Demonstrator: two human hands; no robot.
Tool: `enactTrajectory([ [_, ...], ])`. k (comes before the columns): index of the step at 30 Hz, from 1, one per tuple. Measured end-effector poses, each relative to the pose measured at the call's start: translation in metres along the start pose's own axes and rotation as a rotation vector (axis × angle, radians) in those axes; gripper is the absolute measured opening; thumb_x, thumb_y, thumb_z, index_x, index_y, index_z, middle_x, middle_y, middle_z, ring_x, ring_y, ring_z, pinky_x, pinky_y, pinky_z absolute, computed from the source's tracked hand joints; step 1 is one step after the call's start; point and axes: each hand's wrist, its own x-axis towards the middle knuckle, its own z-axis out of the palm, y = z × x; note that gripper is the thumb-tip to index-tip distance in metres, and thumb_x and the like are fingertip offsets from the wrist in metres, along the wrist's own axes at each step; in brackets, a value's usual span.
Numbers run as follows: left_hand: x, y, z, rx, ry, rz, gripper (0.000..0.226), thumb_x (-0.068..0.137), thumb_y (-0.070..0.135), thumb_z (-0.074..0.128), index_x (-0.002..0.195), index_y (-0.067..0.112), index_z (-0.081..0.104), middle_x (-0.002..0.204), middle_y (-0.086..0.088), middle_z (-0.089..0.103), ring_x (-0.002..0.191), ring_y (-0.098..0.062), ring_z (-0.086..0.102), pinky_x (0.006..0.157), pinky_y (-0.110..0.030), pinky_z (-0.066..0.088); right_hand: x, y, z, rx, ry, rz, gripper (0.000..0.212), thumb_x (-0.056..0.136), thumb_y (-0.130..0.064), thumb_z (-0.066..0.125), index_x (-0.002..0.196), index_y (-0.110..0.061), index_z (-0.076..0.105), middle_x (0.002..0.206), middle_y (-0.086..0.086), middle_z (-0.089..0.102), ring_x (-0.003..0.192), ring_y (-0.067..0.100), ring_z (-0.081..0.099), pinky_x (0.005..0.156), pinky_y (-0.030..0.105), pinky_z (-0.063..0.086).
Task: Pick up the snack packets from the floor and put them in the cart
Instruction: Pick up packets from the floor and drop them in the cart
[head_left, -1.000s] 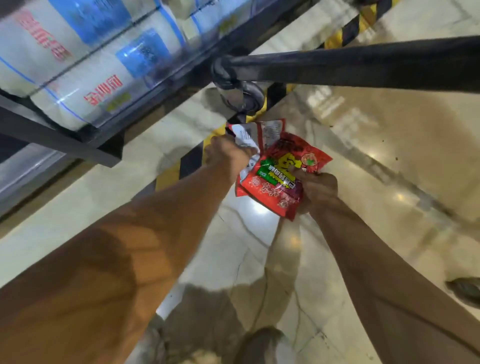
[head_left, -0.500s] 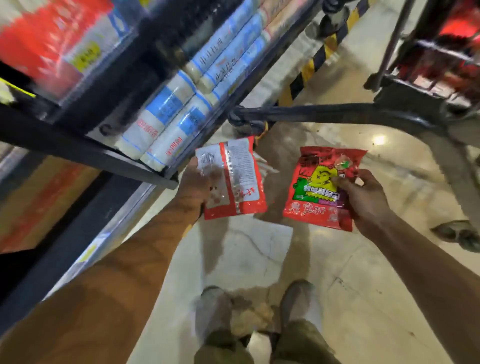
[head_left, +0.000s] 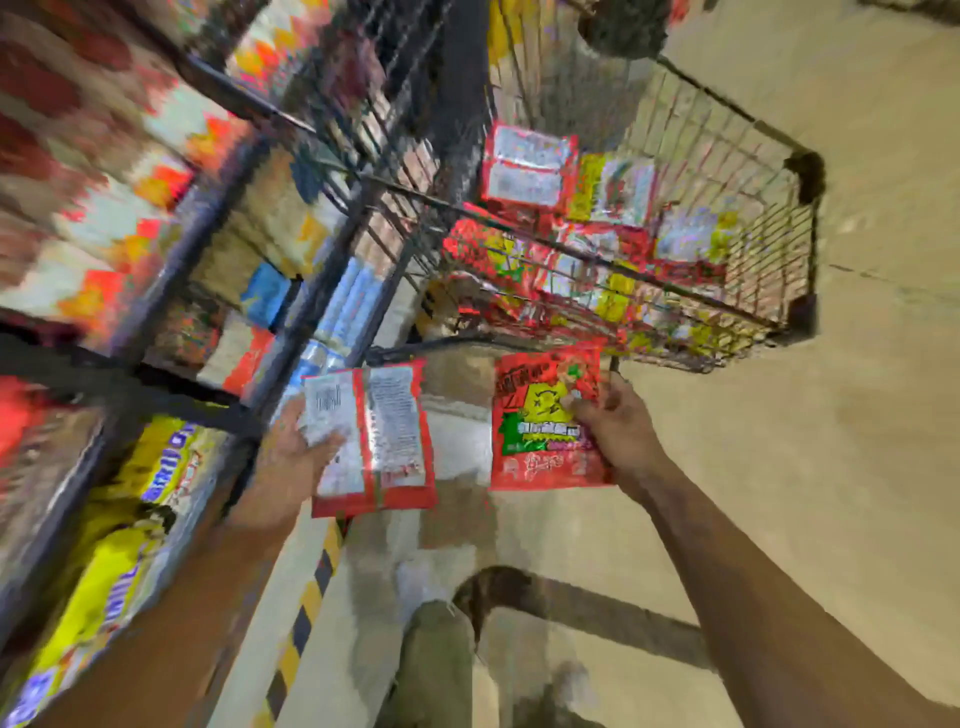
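Fingers (head_left: 589, 402) of the right hand (head_left: 618, 431) pinch a red snack packet (head_left: 545, 421) at centre frame; the left hand (head_left: 291, 457) grips a second packet (head_left: 384, 441), both below the cart (head_left: 779, 218) at upper right.

Glossy beige floor (head_left: 831, 467); stocked metal shelving (head_left: 156, 234) at left; yellow-black stripe (head_left: 306, 608) alongside.

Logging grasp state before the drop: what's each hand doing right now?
Left hand: grips a red snack packet, printed back showing.
Right hand: pinches a red snack packet, yellow-and-green front showing.
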Motion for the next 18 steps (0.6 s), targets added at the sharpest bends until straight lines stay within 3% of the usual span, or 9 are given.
enactTrajectory([
  [2,-0.042,0.048,0.010,0.011,-0.032,0.050,0.044,0.096,-0.007,0.064,0.138,0.001,0.053,0.133,-0.024,0.065,0.101,-0.020,0.072,0.092,-0.042,0.060,-0.047,-0.040,-0.024,0.024,0.040,-0.059,0.027,0.091,0.001,0.073,0.113,-0.013,0.064,0.088,-0.001,0.080,0.074,0.014,0.075,0.063,0.029,0.060],
  [4,-0.083,0.088,0.019,0.001,-0.041,0.091,0.043,0.095,-0.006,0.065,0.136,0.004,0.056,0.130,-0.024,0.067,0.101,-0.022,0.071,0.088,-0.040,0.062,-0.093,-0.071,-0.052,0.072,0.082,-0.122,0.028,0.090,-0.001,0.075,0.111,-0.018,0.066,0.096,0.004,0.080,0.081,0.021,0.076,0.070,0.037,0.062],
  [6,-0.126,0.125,0.030,-0.022,-0.041,0.143,0.037,0.095,-0.008,0.062,0.128,0.008,0.059,0.119,-0.019,0.071,0.088,-0.013,0.073,0.077,-0.031,0.064,-0.137,-0.096,-0.079,0.112,0.099,-0.189,0.029,0.090,-0.002,0.076,0.111,-0.020,0.066,0.103,0.010,0.079,0.090,0.028,0.076,0.080,0.044,0.063],
  [10,-0.220,0.174,0.056,-0.024,-0.042,0.221,0.043,0.097,-0.011,0.057,0.136,0.007,0.053,0.112,-0.008,0.073,0.089,-0.017,0.072,0.085,-0.042,0.062,-0.227,-0.123,-0.136,0.165,0.123,-0.282,0.028,0.091,-0.001,0.074,0.114,-0.016,0.065,0.100,0.006,0.080,0.088,0.023,0.076,0.080,0.042,0.063],
  [13,-0.290,0.204,0.081,-0.057,-0.036,0.277,0.041,0.098,-0.011,0.057,0.135,0.005,0.053,0.112,-0.007,0.073,0.083,-0.009,0.075,0.079,-0.034,0.064,-0.297,-0.136,-0.183,0.175,0.147,-0.341,0.033,0.090,-0.005,0.076,0.118,-0.010,0.060,0.102,0.011,0.079,0.085,0.024,0.076,0.080,0.044,0.062],
  [15,-0.332,0.222,0.098,-0.072,-0.039,0.298,0.037,0.098,-0.009,0.058,0.126,0.015,0.058,0.118,-0.015,0.071,0.090,-0.016,0.075,0.083,-0.042,0.064,-0.343,-0.144,-0.214,0.174,0.162,-0.390,0.034,0.090,-0.006,0.077,0.118,-0.012,0.059,0.106,0.016,0.078,0.087,0.028,0.076,0.081,0.045,0.063],
  [18,-0.376,0.245,0.122,-0.076,-0.064,0.310,0.039,0.098,-0.005,0.063,0.117,0.030,0.065,0.125,-0.015,0.072,0.114,-0.042,0.068,0.098,-0.065,0.053,-0.395,-0.154,-0.260,0.214,0.183,-0.449,0.037,0.091,-0.004,0.076,0.122,-0.011,0.056,0.107,0.020,0.077,0.088,0.032,0.077,0.077,0.045,0.063],
])
